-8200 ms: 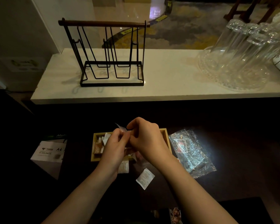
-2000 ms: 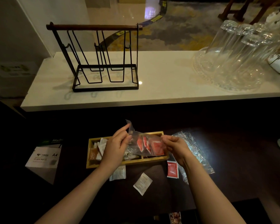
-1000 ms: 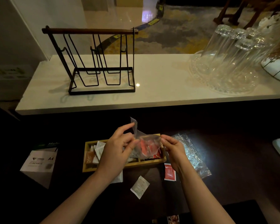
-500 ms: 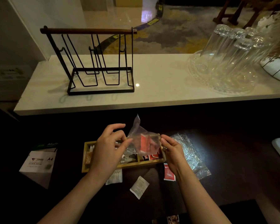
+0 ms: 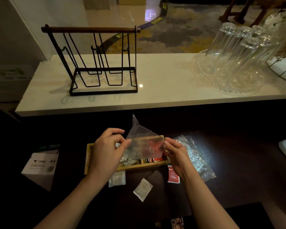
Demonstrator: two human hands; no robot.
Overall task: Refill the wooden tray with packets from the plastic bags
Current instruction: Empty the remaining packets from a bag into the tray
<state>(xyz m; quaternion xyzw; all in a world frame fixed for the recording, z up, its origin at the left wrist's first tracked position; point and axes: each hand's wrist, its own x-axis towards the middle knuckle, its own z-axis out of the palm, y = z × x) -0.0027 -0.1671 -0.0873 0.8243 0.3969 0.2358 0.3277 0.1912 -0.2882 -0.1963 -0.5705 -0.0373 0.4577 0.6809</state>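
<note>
A clear plastic bag hangs over the wooden tray, pinched at its left edge by my left hand and at its right edge by my right hand. Red shows through the bag's lower right. Red packets lie in the tray's right compartment and pale packets in the middle one. The tray's left part is hidden behind my left hand. On the dark table in front of the tray lie two white packets and one red packet.
A second crinkled plastic bag lies right of the tray. A box of A4 paper stands at the left. On the raised pale counter behind are a black wire rack and upturned glasses on a glass tray.
The bag has been lifted and tipped over the tray, and the red packets that filled it have dropped into the right compartment. One red packet landed on the table.
</note>
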